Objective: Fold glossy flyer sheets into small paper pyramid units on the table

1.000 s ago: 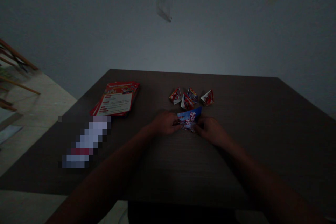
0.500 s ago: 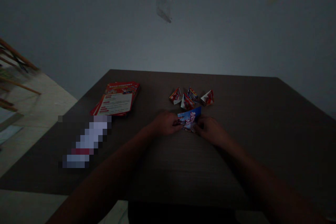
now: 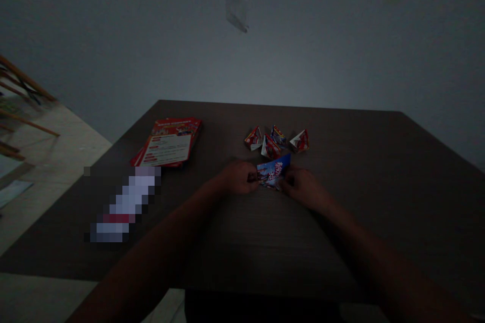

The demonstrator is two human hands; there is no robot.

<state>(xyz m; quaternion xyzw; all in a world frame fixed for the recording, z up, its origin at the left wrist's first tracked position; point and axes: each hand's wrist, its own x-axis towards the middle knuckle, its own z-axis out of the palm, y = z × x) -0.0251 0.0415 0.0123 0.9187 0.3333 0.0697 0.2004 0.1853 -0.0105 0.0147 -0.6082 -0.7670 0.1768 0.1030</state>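
Between my two hands is a folded paper [image 3: 272,171], blue with white lettering and a printed picture. My left hand [image 3: 241,177] pinches its left edge. My right hand [image 3: 299,185] grips its right side, thumb over the lower part and fingers curled behind. Just beyond the paper stand several small folded paper shapes, pointed and red, white and blue; the nearest folded paper shape [image 3: 271,147] is close to the paper's upper edge.
A stack of red and white printed leaflets [image 3: 168,144] lies on the left of the dark wooden table [image 3: 379,171]. Nearer me on that side is a blurred-out pale object [image 3: 127,204]. A wall [image 3: 322,60] stands behind the table, with a clear plastic bag [image 3: 238,0] hanging on it.
My left fingers have drawn back slightly to the paper's left edge, uncovering more of its printed face. My right hand and the folded shapes stay where they were.
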